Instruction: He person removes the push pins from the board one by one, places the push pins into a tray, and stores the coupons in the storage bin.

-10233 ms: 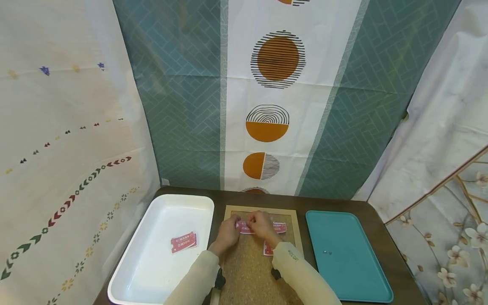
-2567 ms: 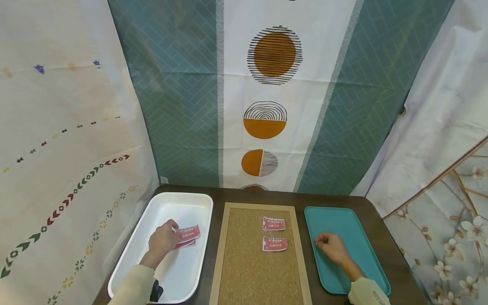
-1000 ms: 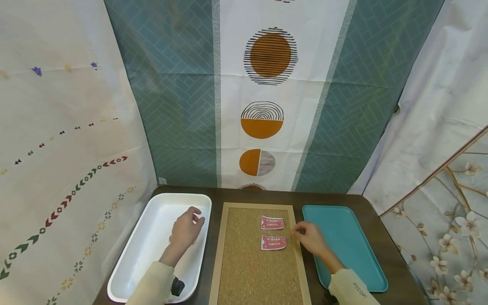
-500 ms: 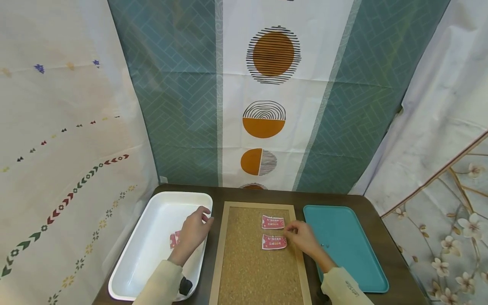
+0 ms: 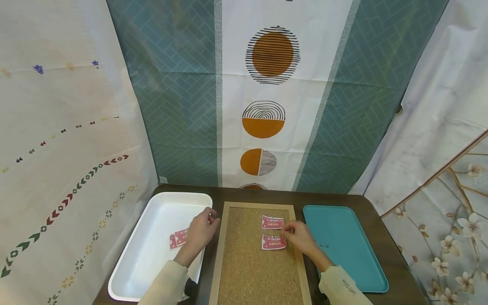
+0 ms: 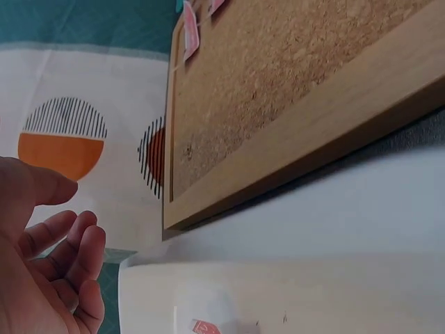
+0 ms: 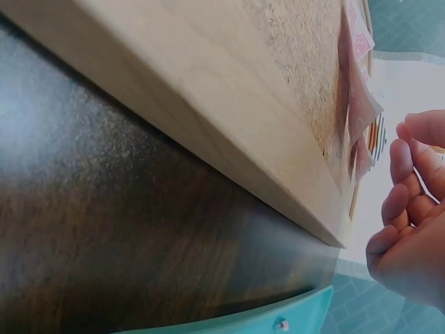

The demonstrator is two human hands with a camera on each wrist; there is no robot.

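Note:
My left hand (image 5: 203, 228) is over the right rim of the white tray (image 5: 142, 254). The left wrist view shows this hand (image 6: 52, 257) with loosely curled fingers, thumb apart, and nothing in it. Two pink coupons lie flat, one above the other, on the corkboard (image 5: 259, 275): the upper (image 5: 272, 223) and the lower (image 5: 268, 243), each with a tiny pin at its top edge. My right hand (image 5: 301, 239) hovers beside their right ends; contact cannot be told. In the right wrist view its (image 7: 417, 202) thumb and index tips meet, with nothing visible between them.
More pink coupons (image 5: 179, 238) lie overlapping in the white tray, partly behind my left hand. A teal tray (image 5: 354, 254) with small pins (image 5: 324, 245) is right of the corkboard. The dark table (image 5: 297, 198) ends at patterned curtains behind.
A coupon has gone from the board's upper left, and my left hand has let go of one in the white tray and moved right. My right hand has moved from the teal tray to the coupons.

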